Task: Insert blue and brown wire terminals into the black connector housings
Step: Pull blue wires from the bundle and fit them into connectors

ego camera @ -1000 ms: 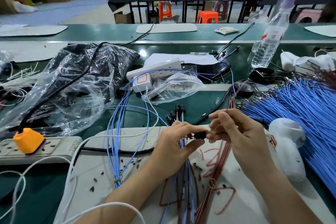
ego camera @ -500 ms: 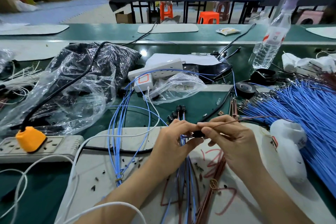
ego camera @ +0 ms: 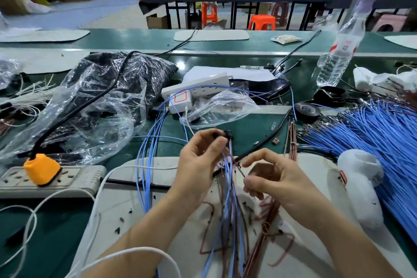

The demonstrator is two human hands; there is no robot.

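**Housing held up, next terminal lined up below it**

Far left of the black connector housing (ego camera: 226, 135), an orange plug (ego camera: 41, 169) sits in a grey power strip (ego camera: 52, 179). A clear plastic bag (ego camera: 101, 101) of dark parts lies behind the strip, probably spare housings kept within reach.

Just left of the housing, loose blue wires (ego camera: 147, 160) trail across the green surface (ego camera: 198, 38).

The left hand (ego camera: 200, 160) pinches the housing between thumb and fingertips and holds it clear of the surface. Blue and brown leads already fitted hang straight down from it, which leaves its open side easy to reach.

Just below and right of the housing, the right hand (ego camera: 277, 183) pinches a brown wire (ego camera: 242, 170) between thumb and forefinger. The tip angles up toward the housing but does not touch it, so insertion looks like the next step. The tip is too blurred to confirm.

Below the right hand lies the bundle of brown wires (ego camera: 268, 214). Far right of the housing, the heap of blue wires (ego camera: 388, 137) fans out as stock.
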